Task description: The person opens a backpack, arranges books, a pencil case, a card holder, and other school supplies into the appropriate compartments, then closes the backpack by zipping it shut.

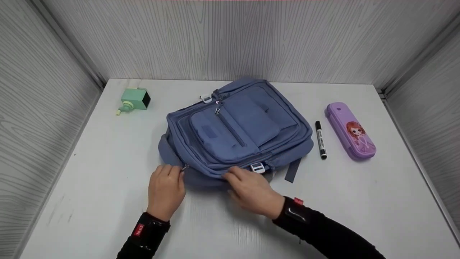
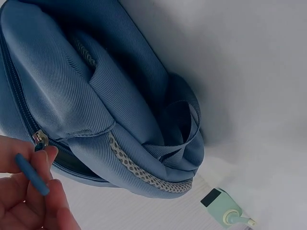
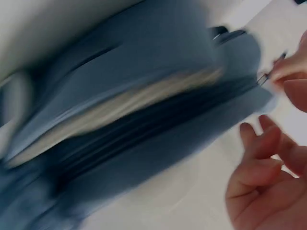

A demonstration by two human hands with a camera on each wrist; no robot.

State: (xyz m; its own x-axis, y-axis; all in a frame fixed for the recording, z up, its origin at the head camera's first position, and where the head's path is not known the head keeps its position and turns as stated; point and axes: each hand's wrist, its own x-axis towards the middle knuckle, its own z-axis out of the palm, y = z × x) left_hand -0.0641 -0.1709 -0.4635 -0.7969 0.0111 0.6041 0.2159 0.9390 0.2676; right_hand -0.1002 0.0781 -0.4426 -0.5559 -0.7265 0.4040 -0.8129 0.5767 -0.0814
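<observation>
Pinching the small blue fabric pull point(image 2: 32, 173) of a metal zip slider point(image 2: 40, 138), the left hand point(image 1: 166, 189) sits at the eight o'clock edge of a blue-grey cloth backpack point(image 1: 237, 122). The backpack lies on its back on the white counter point(image 1: 402, 201), its bulk stretching away toward one o'clock from this hand. The zip gapes in the left wrist view.

From the right hand point(image 1: 249, 189), the backpack lies at twelve o'clock, just beside the fingertips. That hand's fingers are loosely bent with nothing in them; whether they touch the cloth, I cannot tell.

Around the backpack, a mint-green box-shaped object with a black end panel point(image 1: 134, 99) stands near ten o'clock. At three o'clock lies a black-and-white marker pen point(image 1: 321, 140), and beyond it a purple oblong case with a red-haired doll picture point(image 1: 350, 129).
</observation>
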